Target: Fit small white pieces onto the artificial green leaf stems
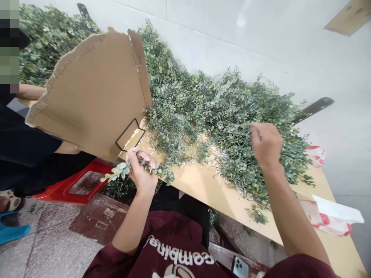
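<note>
The left hand sits just beyond the near edge of the bench, its grip closed around the stem of an artificial eucalyptus sprig, whose leafy ends stick out on both sides of the fist. The right hand rests on the heap of artificial greenery covering the bench's far side, its grip curled closed; what it pinches is hard to tell. A strip of pale board runs along the bench's near edge, in front of the heap and between the hands. Small white beads lie scattered at the heap's near fringe. A torn cardboard sheet stands at the bench's left end, with a black wire frame against its lower edge. A crumpled red-and-white plastic bag lies at the bench's right end. A co-worker's arm reaches beside the cardboard.
</note>
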`<state>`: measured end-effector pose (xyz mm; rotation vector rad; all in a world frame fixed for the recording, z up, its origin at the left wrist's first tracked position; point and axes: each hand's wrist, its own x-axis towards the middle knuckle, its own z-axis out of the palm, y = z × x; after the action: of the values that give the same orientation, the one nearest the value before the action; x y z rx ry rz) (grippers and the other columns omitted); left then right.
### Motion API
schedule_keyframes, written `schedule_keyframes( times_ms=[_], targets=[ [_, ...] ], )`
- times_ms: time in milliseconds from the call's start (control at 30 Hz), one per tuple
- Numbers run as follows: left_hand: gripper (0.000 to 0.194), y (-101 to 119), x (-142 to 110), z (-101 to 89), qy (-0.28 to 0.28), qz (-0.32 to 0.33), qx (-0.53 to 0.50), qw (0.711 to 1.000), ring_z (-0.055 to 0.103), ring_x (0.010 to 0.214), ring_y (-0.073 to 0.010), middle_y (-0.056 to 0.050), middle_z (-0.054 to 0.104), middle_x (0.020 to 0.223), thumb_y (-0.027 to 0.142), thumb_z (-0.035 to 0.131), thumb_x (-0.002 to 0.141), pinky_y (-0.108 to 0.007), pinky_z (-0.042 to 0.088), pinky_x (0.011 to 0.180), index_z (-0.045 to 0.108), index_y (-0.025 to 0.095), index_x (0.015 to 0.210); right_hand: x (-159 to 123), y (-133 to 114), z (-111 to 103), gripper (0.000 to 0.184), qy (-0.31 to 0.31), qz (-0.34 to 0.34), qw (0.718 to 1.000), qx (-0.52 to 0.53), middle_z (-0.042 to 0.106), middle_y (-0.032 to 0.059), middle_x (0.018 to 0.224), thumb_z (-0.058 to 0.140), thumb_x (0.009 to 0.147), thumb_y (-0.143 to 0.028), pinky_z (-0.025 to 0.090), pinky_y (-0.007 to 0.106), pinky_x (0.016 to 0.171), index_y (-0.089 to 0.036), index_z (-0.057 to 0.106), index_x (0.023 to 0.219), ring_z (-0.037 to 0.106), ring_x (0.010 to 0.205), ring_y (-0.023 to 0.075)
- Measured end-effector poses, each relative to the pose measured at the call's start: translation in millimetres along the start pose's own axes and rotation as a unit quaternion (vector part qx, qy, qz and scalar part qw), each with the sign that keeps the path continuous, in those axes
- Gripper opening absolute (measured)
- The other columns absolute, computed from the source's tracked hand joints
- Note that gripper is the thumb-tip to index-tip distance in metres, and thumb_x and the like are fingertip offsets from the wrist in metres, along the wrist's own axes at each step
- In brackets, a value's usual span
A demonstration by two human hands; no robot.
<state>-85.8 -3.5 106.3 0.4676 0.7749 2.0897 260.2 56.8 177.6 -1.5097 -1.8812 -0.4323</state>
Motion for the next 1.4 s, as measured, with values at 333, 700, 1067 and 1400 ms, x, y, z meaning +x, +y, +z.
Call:
schedule_keyframes(
  times_ms=[333,700,1067,1400],
  targets=[
    [0.031,-13.2,-16.9,7.9,-0.005,-0.108,-0.056,0.993,0.040,0.034,-0.0052,0.009,0.046,0.054,0.048,0.060,0.089,-0.019,0.037,0.038,0.049,0.019,0.083,-70.8,-90.3,-2.1,0.060,-0.187,0.029,0.975,0.118,0.049,0.0102,0.142,0.053,0.092,-0.043,0.045,0.048,0.104,-0.030,0.031,0.146,0.052,0.126,0.0289],
    [0.027,-12.7,-44.9,-0.1,-0.060,-0.179,-0.022,0.982,0.045,0.037,-0.0072,0.007,0.047,0.054,0.045,0.058,0.091,-0.019,0.040,0.041,0.050,0.020,0.084,-169.5,-151.1,28.4,0.034,-0.357,0.119,0.820,0.431,0.062,0.0018,0.067,0.044,0.099,-0.034,0.046,0.024,0.063,-0.019,0.063,0.076,0.059,0.061,0.0147],
    [0.048,-34.6,-24.6,-55.4,-0.110,-0.263,0.156,0.946,0.047,0.058,-0.0059,0.004,0.047,0.082,0.029,0.072,0.079,-0.015,0.044,0.046,0.052,0.027,0.123,-142.0,-69.4,66.7,0.042,-0.406,0.341,0.682,0.504,0.072,0.0101,0.096,0.062,0.085,-0.055,0.056,0.039,0.081,-0.017,0.067,0.102,0.070,0.085,0.0225],
    [0.054,-16.5,-75.5,-61.4,-0.052,-0.388,0.102,0.914,0.060,0.087,-0.0133,-0.001,0.052,0.110,0.026,0.070,0.079,-0.036,0.058,0.079,0.049,0.032,0.128,-64.9,-29.5,111.0,0.063,-0.136,0.363,0.839,0.382,0.013,0.0165,0.160,0.064,0.080,-0.044,0.039,0.048,0.108,-0.017,0.051,0.135,0.045,0.134,0.0333]
  ],
)
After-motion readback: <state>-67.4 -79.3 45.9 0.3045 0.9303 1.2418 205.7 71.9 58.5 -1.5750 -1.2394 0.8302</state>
